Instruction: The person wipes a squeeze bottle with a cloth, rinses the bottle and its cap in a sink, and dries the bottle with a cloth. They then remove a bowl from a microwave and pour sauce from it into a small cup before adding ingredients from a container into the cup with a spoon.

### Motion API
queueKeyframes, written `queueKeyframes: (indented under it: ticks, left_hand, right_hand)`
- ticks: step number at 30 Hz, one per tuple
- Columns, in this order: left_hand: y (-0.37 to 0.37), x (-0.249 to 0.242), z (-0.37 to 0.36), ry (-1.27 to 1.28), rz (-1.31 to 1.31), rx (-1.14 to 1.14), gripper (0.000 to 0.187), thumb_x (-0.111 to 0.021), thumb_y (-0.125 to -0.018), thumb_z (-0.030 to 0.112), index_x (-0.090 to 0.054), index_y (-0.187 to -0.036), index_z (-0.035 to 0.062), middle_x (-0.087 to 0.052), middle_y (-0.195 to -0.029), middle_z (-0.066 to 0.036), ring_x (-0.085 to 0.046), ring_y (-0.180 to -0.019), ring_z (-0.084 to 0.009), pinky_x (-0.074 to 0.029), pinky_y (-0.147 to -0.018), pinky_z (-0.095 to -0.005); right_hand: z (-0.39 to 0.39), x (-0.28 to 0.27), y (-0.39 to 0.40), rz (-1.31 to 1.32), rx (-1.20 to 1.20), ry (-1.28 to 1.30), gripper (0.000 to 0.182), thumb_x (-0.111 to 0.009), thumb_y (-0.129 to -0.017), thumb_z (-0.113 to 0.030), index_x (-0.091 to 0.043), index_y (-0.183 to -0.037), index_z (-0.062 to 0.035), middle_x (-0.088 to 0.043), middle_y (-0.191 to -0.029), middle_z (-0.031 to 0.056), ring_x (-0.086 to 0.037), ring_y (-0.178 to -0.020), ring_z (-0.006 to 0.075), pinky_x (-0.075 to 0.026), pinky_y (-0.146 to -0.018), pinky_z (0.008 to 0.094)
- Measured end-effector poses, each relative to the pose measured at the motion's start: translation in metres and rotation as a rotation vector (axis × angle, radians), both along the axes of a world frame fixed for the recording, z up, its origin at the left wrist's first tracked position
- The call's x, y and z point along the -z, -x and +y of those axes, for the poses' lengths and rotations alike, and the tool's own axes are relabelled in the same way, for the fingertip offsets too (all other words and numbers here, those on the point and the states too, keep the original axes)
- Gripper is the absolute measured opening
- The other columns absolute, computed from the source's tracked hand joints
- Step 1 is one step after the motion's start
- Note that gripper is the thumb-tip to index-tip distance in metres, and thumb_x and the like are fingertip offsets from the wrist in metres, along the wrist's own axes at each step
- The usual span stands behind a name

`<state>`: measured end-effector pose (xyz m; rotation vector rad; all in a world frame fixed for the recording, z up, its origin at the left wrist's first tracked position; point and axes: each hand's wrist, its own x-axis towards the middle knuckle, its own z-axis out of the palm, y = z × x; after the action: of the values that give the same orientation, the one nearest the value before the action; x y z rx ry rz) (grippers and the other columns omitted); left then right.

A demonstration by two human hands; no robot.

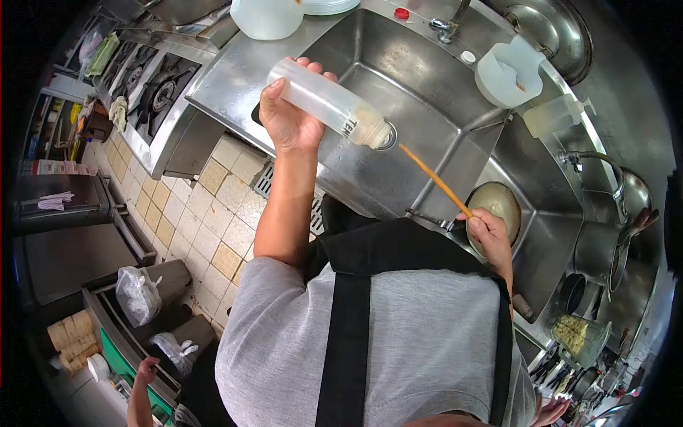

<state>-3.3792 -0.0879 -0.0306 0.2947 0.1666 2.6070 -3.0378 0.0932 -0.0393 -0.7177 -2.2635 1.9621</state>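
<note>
My left hand point(293, 114) is closed around a translucent plastic bottle point(316, 96) with dark lettering near its neck. The bottle tilts neck-down over the large sink basin point(416, 78), its threaded mouth towards the right. Between the thumb and fingers of my right hand point(491, 235) is a thin wooden chopstick point(437, 179). Its tip points up-left and ends just short of the bottle mouth. Beneath my right hand, a round metal bowl point(500, 203) with cloudy contents sits in the smaller right basin, partly covered by the hand.
Along the sink's back edge are a tap point(445, 30), a red cap point(402, 13), a white cap point(467, 58) and a cut-open white jug point(506, 75). A gas stove point(162, 96) stands left. Other people's hands point(147, 370) show at the lower left and lower right.
</note>
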Motion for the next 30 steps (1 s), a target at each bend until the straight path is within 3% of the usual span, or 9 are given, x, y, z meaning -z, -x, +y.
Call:
queueKeyframes:
  ticks: [3,6,9,12,15,19,22,26,30]
  left_hand:
    - [-0.005,-0.007,0.001,0.021,0.021,-0.015,0.045,-0.067,-0.069,0.016,-0.054,-0.109,0.0004,-0.056,-0.101,-0.014,-0.056,-0.098,-0.0283,-0.044,-0.093,-0.0469]
    - [-0.007,-0.018,-0.004,0.037,0.117,-0.040,0.043,-0.066,-0.073,0.017,-0.054,-0.110,0.0006,-0.057,-0.102,-0.014,-0.057,-0.099,-0.0285,-0.044,-0.094,-0.0467]
    - [0.001,-0.023,-0.009,0.049,0.076,-0.051,0.041,-0.065,-0.081,0.021,-0.052,-0.112,-0.0021,-0.058,-0.105,-0.016,-0.057,-0.101,-0.0296,-0.043,-0.096,-0.0485]
    - [0.012,-0.014,-0.009,0.056,-0.095,0.061,0.045,-0.063,-0.087,0.028,-0.050,-0.114,-0.0058,-0.057,-0.106,-0.020,-0.056,-0.103,-0.0326,-0.043,-0.098,-0.0505]
    - [0.013,-0.008,-0.008,0.046,-0.113,0.151,0.049,-0.062,-0.089,0.032,-0.048,-0.114,-0.0080,-0.057,-0.107,-0.022,-0.054,-0.104,-0.0358,-0.043,-0.098,-0.0506]
    - [0.002,-0.017,-0.010,0.060,-0.077,0.178,0.049,-0.061,-0.089,0.033,-0.048,-0.115,-0.0069,-0.056,-0.109,-0.021,-0.054,-0.105,-0.0367,-0.043,-0.098,-0.0497]
    - [-0.015,-0.035,-0.011,0.125,0.012,0.095,0.048,-0.058,-0.091,0.034,-0.049,-0.115,-0.0058,-0.056,-0.110,-0.020,-0.055,-0.105,-0.0335,-0.043,-0.098,-0.0496]
    - [-0.053,-0.075,-0.010,0.312,0.257,-0.163,0.043,-0.055,-0.092,0.033,-0.050,-0.117,-0.0012,-0.057,-0.111,-0.017,-0.057,-0.105,-0.0290,-0.044,-0.097,-0.0495]
    - [-0.070,-0.102,-0.017,0.352,0.446,-0.296,0.036,-0.054,-0.092,0.030,-0.052,-0.119,0.0051,-0.057,-0.114,-0.015,-0.056,-0.107,-0.0287,-0.043,-0.098,-0.0501]
  right_hand:
    - [-0.004,0.002,0.009,0.031,-0.016,-0.209,0.021,-0.053,-0.095,-0.014,-0.064,-0.107,-0.0007,-0.045,-0.068,-0.0053,-0.036,-0.059,0.0029,-0.030,-0.054,0.0193]
    - [-0.007,0.004,0.011,0.024,0.073,-0.097,0.017,-0.053,-0.094,-0.012,-0.062,-0.102,-0.0004,-0.046,-0.068,-0.0037,-0.038,-0.061,0.0032,-0.032,-0.056,0.0185]
    - [-0.021,0.006,0.021,0.174,0.212,0.269,0.011,-0.055,-0.092,-0.011,-0.060,-0.092,-0.0017,-0.044,-0.068,-0.0040,-0.038,-0.063,0.0022,-0.031,-0.057,0.0182]
    - [-0.029,0.010,0.037,0.302,0.178,0.140,0.006,-0.059,-0.089,-0.008,-0.056,-0.087,-0.0032,-0.044,-0.065,-0.0062,-0.038,-0.059,0.0021,-0.032,-0.055,0.0188]
    - [-0.033,-0.001,0.056,0.311,0.123,-0.205,0.004,-0.062,-0.086,-0.003,-0.059,-0.088,-0.0044,-0.045,-0.061,-0.0093,-0.039,-0.053,0.0022,-0.032,-0.050,0.0194]
    - [-0.045,-0.025,0.097,0.794,0.008,-0.693,0.019,-0.068,-0.082,-0.002,-0.068,-0.101,-0.0065,-0.051,-0.058,-0.0011,-0.044,-0.045,0.0109,-0.039,-0.045,0.0267]
    - [-0.048,-0.051,0.111,0.880,-0.049,-0.869,0.031,-0.070,-0.077,-0.002,-0.068,-0.107,-0.0056,-0.050,-0.061,0.0032,-0.046,-0.046,0.0167,-0.044,-0.048,0.0298]
    - [-0.042,-0.046,0.122,0.983,-0.069,-1.014,0.037,-0.069,-0.073,-0.001,-0.066,-0.110,-0.0031,-0.045,-0.064,0.0046,-0.050,-0.053,0.0181,-0.045,-0.048,0.0309]
    - [-0.047,-0.029,0.121,1.020,-0.122,-0.909,0.045,-0.065,-0.077,0.001,-0.057,-0.122,-0.0011,-0.054,-0.072,0.0087,-0.055,-0.058,0.0240,-0.047,-0.053,0.0362]
